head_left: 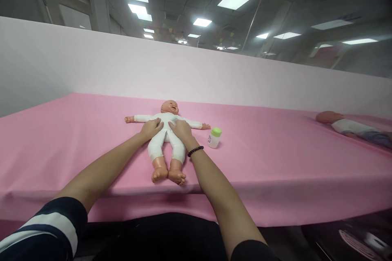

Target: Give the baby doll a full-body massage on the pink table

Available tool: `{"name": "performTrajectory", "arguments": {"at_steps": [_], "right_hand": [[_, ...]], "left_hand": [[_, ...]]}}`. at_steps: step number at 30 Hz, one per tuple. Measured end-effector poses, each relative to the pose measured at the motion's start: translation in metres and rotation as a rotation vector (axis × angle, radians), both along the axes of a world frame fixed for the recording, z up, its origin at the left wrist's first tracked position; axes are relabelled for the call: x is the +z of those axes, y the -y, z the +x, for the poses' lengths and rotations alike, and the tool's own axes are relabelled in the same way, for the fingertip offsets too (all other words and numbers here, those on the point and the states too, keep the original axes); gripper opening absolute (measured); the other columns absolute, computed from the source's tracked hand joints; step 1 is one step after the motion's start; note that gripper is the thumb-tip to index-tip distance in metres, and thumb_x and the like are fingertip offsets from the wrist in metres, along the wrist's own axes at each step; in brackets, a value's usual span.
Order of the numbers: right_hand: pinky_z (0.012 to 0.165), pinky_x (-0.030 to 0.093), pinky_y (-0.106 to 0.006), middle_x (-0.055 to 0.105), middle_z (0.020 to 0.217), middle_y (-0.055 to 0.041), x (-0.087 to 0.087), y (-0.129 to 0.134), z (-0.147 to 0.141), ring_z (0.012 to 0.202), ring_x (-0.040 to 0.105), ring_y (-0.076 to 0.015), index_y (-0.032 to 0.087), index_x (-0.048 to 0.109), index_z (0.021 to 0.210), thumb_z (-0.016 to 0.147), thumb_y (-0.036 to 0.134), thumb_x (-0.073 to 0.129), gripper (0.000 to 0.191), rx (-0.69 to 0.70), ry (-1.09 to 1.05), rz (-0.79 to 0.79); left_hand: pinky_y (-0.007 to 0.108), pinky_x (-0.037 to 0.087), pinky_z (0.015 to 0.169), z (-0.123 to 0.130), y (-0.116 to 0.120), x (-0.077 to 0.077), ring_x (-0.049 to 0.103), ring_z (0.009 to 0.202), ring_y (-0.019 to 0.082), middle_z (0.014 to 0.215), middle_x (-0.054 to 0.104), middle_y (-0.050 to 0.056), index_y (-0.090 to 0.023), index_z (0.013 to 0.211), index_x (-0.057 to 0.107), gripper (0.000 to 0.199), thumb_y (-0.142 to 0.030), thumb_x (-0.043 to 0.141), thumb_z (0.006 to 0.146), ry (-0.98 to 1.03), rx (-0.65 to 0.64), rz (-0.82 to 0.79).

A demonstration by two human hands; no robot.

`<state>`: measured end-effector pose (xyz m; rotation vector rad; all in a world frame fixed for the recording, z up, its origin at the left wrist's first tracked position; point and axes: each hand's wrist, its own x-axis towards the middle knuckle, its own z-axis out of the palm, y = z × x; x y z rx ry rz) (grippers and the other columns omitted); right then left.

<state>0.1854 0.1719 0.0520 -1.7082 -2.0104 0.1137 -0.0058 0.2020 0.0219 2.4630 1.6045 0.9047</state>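
While a navy-and-white striped sleeve (pixel 39 228) covers the person's L arm and a black sleeve (pixel 251 251) the R, both bare forearms reach out over the near edge of a pink-draped surface (pixel 275 163), its cloth hanging down in front. A black bead bracelet (pixel 195 151) circles the R wrist.

L hand (pixel 151 128) and R hand (pixel 180 130) lie side by side on the torso of a baby doll (pixel 165 130), almost touching each other. L fingers (pixel 157 124) and R fingers (pixel 173 127) sit flat on the doll's white suit, slightly apart, not clamped on anything.

Doll lies on its back, mid-surface, w/ bare plastic feet (pixel 159 173) toward the person, head (pixel 170 108) away, arms straight out to the sides. Small white bottle w/ green cap (pixel 214 137) stands upright just beside the doll, below the arm on the R side of the view, not touching it.

Far R, a 2nd doll (pixel 346 126) lies on the pink cloth, partly out of frame. Behind all, a pale pink backdrop (pixel 122 61), then a glass partition (pixel 257 16) w/ ceiling lights (pixel 232 0) above.
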Motion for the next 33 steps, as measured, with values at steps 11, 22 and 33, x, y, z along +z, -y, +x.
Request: {"name": "performTrajectory", "arguments": {"at_steps": [11, 22, 33], "right_hand": [[0.113, 0.04, -0.028, 0.064, 0.141, -0.0096, -0.01, -0.014, 0.007, 0.131, 0.058, -0.0176, 0.014, 0.068, 0.134, 0.104, 0.021, 0.04, 0.042, 0.429, -0.139, 0.093], [0.129, 0.006, -0.051, 0.002, 0.173, -0.0092, -0.01, -0.02, 0.003, 0.161, 0.0, -0.0258, 0.02, 0.018, 0.167, 0.106, 0.052, 0.033, 0.071, 0.203, -0.105, -0.225], [0.088, 0.048, -0.032, 0.075, 0.104, -0.0174, -0.001, -0.001, -0.004, 0.099, 0.07, -0.026, 0.011, 0.077, 0.1, 0.103, 0.03, 0.04, 0.041, -0.061, 0.068, 0.105]], "left_hand": [[0.041, 0.037, 0.122, 0.001, -0.004, -0.001, 0.051, 0.142, 0.026, 0.147, 0.061, 0.01, -0.016, 0.138, 0.065, 0.057, -0.049, 0.038, 0.1, 0.152, -0.415, 0.043], [0.052, 0.009, 0.131, -0.008, -0.033, -0.02, 0.012, 0.16, 0.028, 0.17, 0.024, 0.011, -0.015, 0.161, 0.037, 0.069, -0.052, 0.029, 0.103, 0.016, -0.321, -0.107], [0.043, 0.051, 0.099, -0.002, -0.001, 0.001, 0.069, 0.105, 0.028, 0.107, 0.075, 0.015, -0.017, 0.098, 0.07, 0.046, -0.041, 0.031, 0.103, -0.082, -0.01, 0.079]]}}
